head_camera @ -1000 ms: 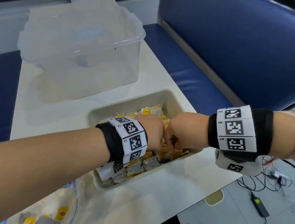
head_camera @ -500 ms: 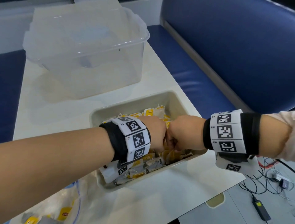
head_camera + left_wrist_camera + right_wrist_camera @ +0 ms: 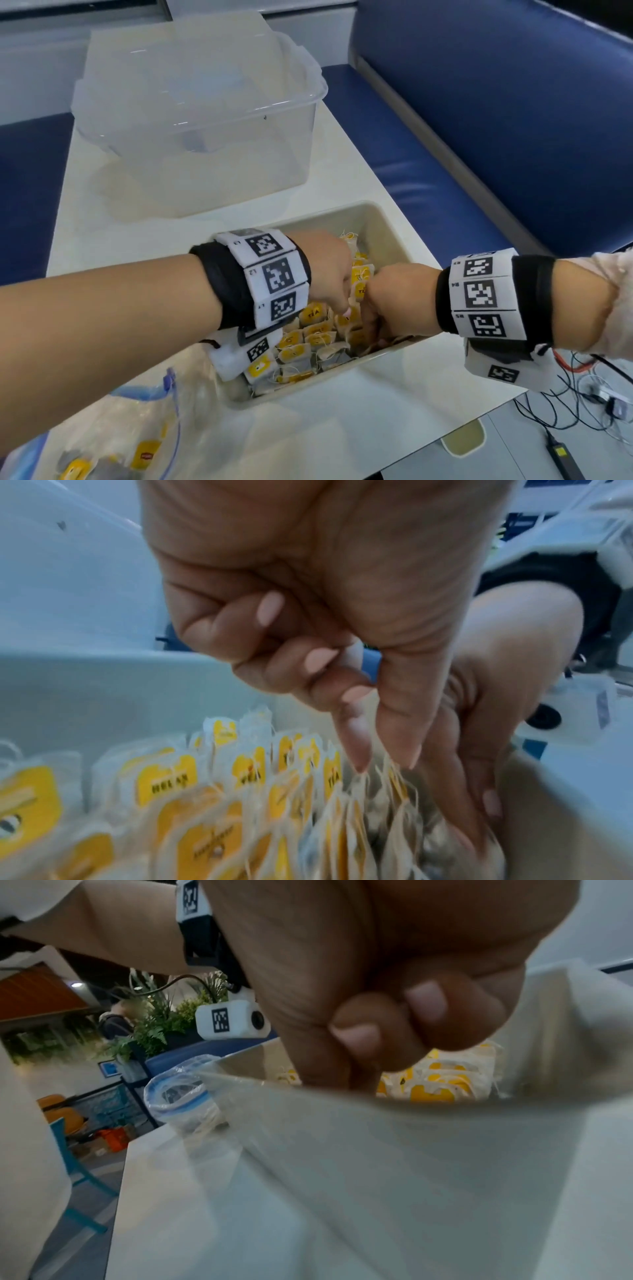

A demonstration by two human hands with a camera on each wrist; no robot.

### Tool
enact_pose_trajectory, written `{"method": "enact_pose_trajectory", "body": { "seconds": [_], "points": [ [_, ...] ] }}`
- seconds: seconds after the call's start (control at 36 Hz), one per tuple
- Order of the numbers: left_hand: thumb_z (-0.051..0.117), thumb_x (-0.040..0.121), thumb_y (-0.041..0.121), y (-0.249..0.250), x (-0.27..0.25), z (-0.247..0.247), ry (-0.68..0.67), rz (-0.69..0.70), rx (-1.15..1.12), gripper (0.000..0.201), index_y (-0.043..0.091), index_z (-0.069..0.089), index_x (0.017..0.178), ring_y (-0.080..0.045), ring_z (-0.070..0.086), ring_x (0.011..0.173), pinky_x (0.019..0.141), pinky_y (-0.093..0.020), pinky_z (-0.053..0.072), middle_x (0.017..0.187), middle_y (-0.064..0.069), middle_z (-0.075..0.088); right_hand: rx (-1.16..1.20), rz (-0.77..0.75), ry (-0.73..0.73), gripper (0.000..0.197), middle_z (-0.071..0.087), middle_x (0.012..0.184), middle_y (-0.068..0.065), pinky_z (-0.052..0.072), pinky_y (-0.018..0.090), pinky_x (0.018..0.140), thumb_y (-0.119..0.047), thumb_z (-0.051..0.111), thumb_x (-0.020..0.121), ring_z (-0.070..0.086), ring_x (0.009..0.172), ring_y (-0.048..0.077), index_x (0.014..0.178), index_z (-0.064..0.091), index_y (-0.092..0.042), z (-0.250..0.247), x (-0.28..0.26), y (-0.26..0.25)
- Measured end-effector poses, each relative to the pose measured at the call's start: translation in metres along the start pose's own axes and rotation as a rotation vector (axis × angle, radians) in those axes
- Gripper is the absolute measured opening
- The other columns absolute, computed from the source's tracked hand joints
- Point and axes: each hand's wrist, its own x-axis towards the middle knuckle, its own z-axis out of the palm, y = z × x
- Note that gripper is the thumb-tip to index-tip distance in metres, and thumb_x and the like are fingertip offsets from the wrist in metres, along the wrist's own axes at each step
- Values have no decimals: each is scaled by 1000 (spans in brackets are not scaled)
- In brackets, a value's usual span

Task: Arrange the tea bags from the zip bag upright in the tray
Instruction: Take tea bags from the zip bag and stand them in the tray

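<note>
1. Reaching down into the tray (image 3: 394, 219), both hands meet over the tea bags (image 3: 308, 337) near the middle of the head view.
2. The left hand (image 3: 329, 270) comes in from 9 o'clock; in the left wrist view its three outer fingers are curled into the palm, and thumb and forefinger point down, tips close together, touching the tops of the tea bags (image 3: 246, 772). Whether they pinch one I cannot tell.
3. The right hand (image 3: 394, 298) comes in from 3 o'clock, just beside the left. In the left wrist view its fingers (image 3: 479, 791) run nearly straight down among the bags at the tray's right side; whether they hold one I cannot tell.
4. Most tea bags stand upright in rows, yellow tags up; some at the tray's 7 o'clock corner lie flatter.
5. The zip bag (image 3: 113, 442) lies at 7 o'clock on the table (image 3: 342, 438), touching the tray, with a few tea bags inside.
6. A clear plastic box (image 3: 205, 137) sits at 11 o'clock, beyond the tray.
</note>
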Motion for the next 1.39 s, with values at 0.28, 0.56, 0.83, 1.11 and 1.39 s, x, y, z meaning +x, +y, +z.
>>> {"method": "enact_pose_trajectory", "body": {
  "seconds": [0.28,0.56,0.83,1.11,1.39],
  "points": [
    [70,78,43,-46,-93,-40,373,-178,-243,12,32,71,82,10,49,51,53,-17,32,47,16,53,130,23,278,13,67,88,-14,41,12,69,-34,66,84,57,80,3,96,70,-35,-28,-28,-20],
    [72,76,28,-88,-231,43,649,-535,-396,16,39,60,74,9,52,78,62,-8,32,89,20,55,450,-252,540,8,67,80,-12,41,16,66,-30,68,83,55,65,-1,90,72,-30,-33,-19,-143],
    [70,77,27,-82,-266,176,445,-721,-581,32,49,64,100,-9,45,125,94,-16,30,140,8,46,297,-345,360,31,63,119,8,37,28,89,-11,50,92,55,111,25,120,60,-17,29,58,-249],
    [56,77,-6,-65,-263,199,648,-658,-742,69,27,45,137,-5,46,122,88,5,21,135,9,49,183,-193,241,35,57,122,13,39,33,91,-20,45,97,55,113,29,131,49,-11,59,101,-275],
    [51,78,-6,-60,-260,194,780,-615,-721,72,37,45,135,2,40,127,106,-14,31,138,21,44,190,-123,176,22,64,105,10,42,36,94,-22,42,95,59,102,27,104,60,-11,53,107,-284]
  ]
}}
